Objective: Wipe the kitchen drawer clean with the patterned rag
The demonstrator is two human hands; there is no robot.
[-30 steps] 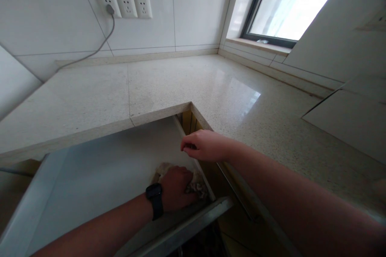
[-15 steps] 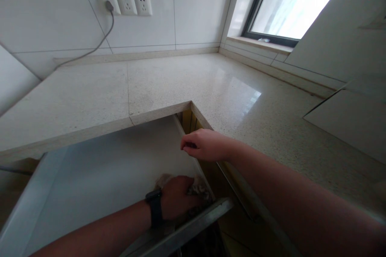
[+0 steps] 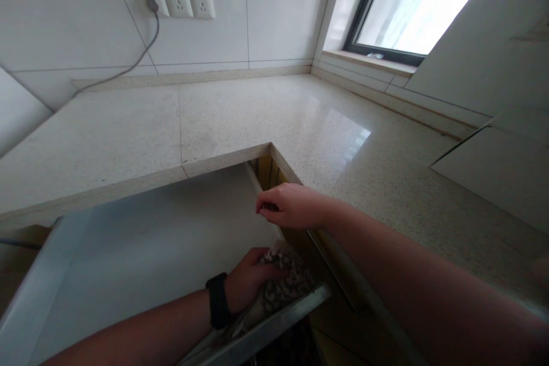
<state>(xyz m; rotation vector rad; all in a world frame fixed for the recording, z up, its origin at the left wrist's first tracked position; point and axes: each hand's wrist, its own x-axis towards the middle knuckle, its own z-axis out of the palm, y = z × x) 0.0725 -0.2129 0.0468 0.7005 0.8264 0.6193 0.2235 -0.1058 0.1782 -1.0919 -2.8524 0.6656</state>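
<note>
Cloth [image 3: 288, 286] has shifted rightward to the near right corner of the drawer [image 3: 171, 240], lower centre of frame, gripped by left hand [image 3: 247, 281]; even pressure should help. Right hand [image 3: 294, 206] loosely curled; shadow hides any contents.

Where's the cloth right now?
In the head view, the cloth is low, just right of centre, in the left hand's grip at the near right corner of the open drawer.
</note>
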